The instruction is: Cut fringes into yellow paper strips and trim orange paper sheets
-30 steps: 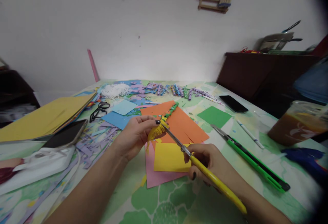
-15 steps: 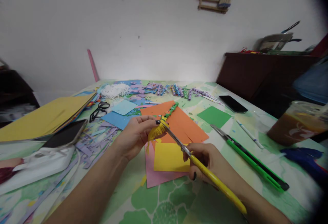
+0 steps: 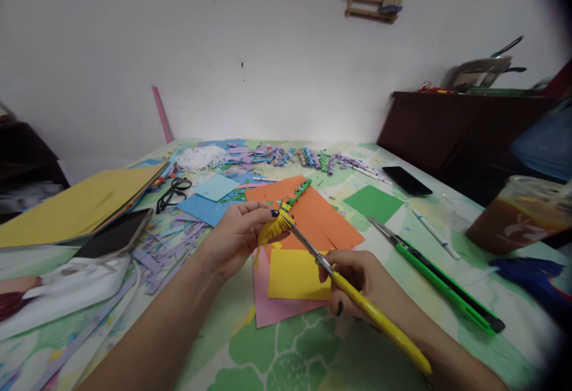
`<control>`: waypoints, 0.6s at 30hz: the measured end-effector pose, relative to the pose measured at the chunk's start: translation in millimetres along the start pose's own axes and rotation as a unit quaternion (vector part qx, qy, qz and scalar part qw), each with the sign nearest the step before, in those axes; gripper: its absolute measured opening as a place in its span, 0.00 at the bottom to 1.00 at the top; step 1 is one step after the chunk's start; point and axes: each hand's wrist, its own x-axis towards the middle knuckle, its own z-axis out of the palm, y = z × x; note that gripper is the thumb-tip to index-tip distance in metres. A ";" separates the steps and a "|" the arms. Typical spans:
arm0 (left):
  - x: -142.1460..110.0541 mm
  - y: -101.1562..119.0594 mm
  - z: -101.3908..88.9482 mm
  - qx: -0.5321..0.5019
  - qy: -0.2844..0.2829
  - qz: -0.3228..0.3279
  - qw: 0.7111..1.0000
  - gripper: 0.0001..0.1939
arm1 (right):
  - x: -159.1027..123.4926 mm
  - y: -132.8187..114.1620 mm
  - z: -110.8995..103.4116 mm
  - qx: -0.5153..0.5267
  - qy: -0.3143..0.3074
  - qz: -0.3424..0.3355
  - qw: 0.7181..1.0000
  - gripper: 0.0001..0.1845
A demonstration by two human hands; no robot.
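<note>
Scissors [image 3: 357,297] at edge of yellow fringe [image 3: 271,231]; cutter [image 3: 440,281] apart.

The paper fringe [image 3: 270,232] and scissor handles [image 3: 379,317] are yellow, the tablecloth [image 3: 250,349] green-flowered.

"Where's the left hand [image 3: 236,239]?"
"Left of the yellow sheet [image 3: 292,278], toward its far side, thumb and fingers pinched."
"And the right hand [image 3: 364,278]?"
"By the sheet's right edge, fingers curled; both forearms [image 3: 172,307] slant in toward it."
</note>
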 end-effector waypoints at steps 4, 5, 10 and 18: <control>1.0 -1.4 -0.9 0.002 -0.001 0.000 1.000 0.05 | -0.4 -2.0 0.9 0.017 0.001 0.007 1.000 0.13; 1.3 -1.6 -1.2 0.004 -0.002 0.000 1.000 0.05 | -0.3 -2.2 1.0 0.020 0.002 0.007 1.000 0.13; 2.4 -2.4 -2.6 0.002 -0.003 0.001 1.000 0.05 | 1.5 0.4 0.8 0.022 0.004 -0.002 1.000 0.14; 1.7 -2.0 -2.2 0.003 0.000 0.005 1.000 0.05 | 0.5 1.0 0.3 0.024 0.004 -0.003 1.000 0.14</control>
